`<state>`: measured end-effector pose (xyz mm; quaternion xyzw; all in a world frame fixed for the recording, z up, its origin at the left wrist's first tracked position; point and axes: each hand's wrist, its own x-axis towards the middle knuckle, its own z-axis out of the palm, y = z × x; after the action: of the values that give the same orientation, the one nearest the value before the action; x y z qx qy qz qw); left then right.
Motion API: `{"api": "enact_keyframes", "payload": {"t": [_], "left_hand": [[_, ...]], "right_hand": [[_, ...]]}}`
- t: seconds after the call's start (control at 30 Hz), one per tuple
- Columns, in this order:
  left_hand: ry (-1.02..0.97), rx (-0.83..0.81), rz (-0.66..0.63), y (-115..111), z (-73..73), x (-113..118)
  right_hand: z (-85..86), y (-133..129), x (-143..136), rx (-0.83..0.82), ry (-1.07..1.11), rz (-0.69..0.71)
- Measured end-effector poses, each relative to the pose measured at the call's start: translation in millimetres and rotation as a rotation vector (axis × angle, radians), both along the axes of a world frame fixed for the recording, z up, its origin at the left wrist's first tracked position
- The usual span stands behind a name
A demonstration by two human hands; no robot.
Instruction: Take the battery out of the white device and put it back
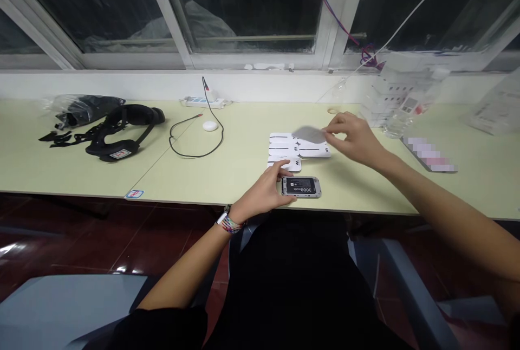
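Windows [252, 8], dark, run behind a pale bench [227, 176] pushed to the wall; red-blue wires [370, 56] hang bunched at the sill. Device [303, 187], marked 3000mAh, lies flat just inside the bench's near edge, about mid-length. Left hand [268, 186] curls around its left end, thumb on the near side, fingers on the far side, hiding that end. Right hand [354, 138] pinches a thin grey plate [309, 134], blurred, between thumb and fingertips; the plate is lifted over the white cards [280, 148] and covers part of them. Cards sit in two columns just beyond the device, toward the bench's far edge; left fingers overlap the nearest one.

Leftward: black cable [195, 156] looped loosely around a white puck [210, 126], both well apart from the hands. Power strip [205, 102] at the far edge, against the wall. Headset [140, 115] and a clear bag [90, 107] of black items toward the bench's left end. Small label [134, 194] on the near edge.

Rightward: clear bottle [400, 117] near the far edge, crowding a white box [376, 102]. Blurred-out slab [430, 156] lies nearer, beyond the right forearm. Plastic sack [498, 106] toward the right end.
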<state>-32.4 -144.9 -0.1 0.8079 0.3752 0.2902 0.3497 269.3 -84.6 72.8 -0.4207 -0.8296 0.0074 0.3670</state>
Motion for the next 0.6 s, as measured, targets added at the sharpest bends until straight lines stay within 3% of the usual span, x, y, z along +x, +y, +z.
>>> {"api": "enact_keyframes", "payload": {"t": [0.1, 0.2, 0.37, 0.6], "left_hand": [[0.027, 0.032, 0.008, 0.7, -0.9, -0.4], [0.031, 0.056, 0.003, 0.2, -2.0, -1.0], [0.03, 0.072, -0.001, -3.7, -1.8, -4.4], [0.089, 0.104, 0.033, -9.5, 1.6, -10.2]], "right_hand": [[-11.3, 22.2, -12.0, -0.403, 0.293, -0.079], [-27.2, 34.9, -39.7, -0.573, 0.375, -0.074], [-38.1, 47.9, -75.1, -0.645, 0.202, -0.14], [-36.3, 54.1, -82.0, -0.621, 0.1, -0.132]]}}
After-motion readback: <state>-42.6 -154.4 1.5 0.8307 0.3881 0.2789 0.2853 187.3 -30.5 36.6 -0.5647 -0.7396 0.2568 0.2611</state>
